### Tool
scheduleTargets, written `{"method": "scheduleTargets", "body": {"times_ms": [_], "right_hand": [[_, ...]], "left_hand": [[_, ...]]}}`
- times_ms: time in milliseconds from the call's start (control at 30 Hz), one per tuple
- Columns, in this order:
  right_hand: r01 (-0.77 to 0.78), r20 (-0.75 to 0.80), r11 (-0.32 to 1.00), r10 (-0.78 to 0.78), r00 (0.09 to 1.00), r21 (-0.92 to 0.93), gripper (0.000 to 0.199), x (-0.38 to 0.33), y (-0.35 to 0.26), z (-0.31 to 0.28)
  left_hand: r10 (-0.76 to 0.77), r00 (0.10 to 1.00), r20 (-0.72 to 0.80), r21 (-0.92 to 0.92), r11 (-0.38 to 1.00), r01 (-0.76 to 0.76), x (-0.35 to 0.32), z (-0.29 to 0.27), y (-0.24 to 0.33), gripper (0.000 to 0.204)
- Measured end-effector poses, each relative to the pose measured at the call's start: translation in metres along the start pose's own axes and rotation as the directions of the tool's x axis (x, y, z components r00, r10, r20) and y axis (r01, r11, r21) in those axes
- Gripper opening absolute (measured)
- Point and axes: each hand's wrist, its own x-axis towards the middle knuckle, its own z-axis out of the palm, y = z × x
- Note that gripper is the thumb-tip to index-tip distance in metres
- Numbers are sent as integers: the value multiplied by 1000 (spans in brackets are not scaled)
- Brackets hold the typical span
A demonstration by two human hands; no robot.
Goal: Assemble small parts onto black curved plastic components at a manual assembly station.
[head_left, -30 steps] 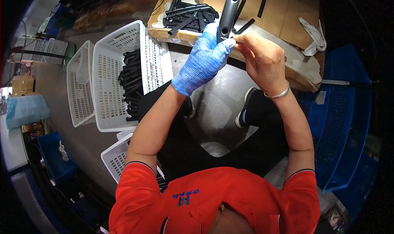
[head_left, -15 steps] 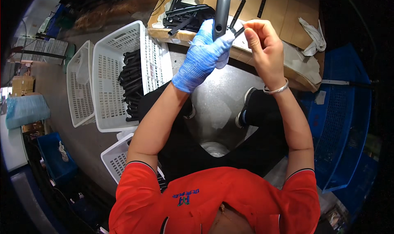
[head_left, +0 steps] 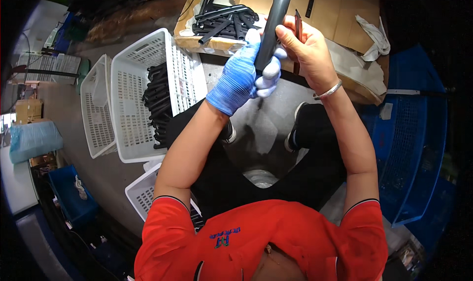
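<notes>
I see my left hand [head_left: 241, 79], in a blue knitted glove with white fingertips, wrapped around a dark grey tube [head_left: 274, 24] near the twelve o'clock edge of the view. The gloved fingers are curled tight about the tube's lower part, and the tube runs up and slightly toward one o'clock, out of the top of the picture. My bare right hand [head_left: 308, 54] sits just beside the tube at its three o'clock side, thumb pressed against it, the other fingers closed on a thin dark tool with a reddish edge [head_left: 298, 27] that stands nearly upright. A silver bangle [head_left: 329, 90] rings the right wrist.

At twelve o'clock from the hands lies a flattened cardboard sheet [head_left: 345, 10] carrying a heap of short black tubes [head_left: 224, 22]. A white cloth glove [head_left: 374, 37] lies on the cardboard toward two o'clock. At nine o'clock from the hands stands a white slotted basket [head_left: 133, 103] with more black tubes [head_left: 158, 103] stacked along its inner wall; a second, smaller white basket [head_left: 96, 108] sits touching it farther out at nine o'clock. A blue crate [head_left: 414, 148] stands at three to four o'clock. Below the hands I see black trousers, dark shoes and the grey floor [head_left: 261, 128].
</notes>
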Motion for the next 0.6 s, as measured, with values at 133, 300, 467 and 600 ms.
{"method": "scheduleTargets", "body": {"times_ms": [133,300,467,600], "right_hand": [[82,-35,996,-83,996,-31,27,2,3,0],[60,8,997,-59,998,-48,39,1,6,-3],[29,19,999,-28,999,-30,43,-2,-1,-2],[154,39,980,-151,988,-122,36,-3,0,-3]], "left_hand": [[364,908,-209,595,784,-177,2,1,-5,34],[319,911,-262,453,874,-176,-1,5,-3,31],[354,906,-232,682,723,-107,0,11,-4,22],[330,911,-246,706,705,-65,-3,19,2,20]]}}
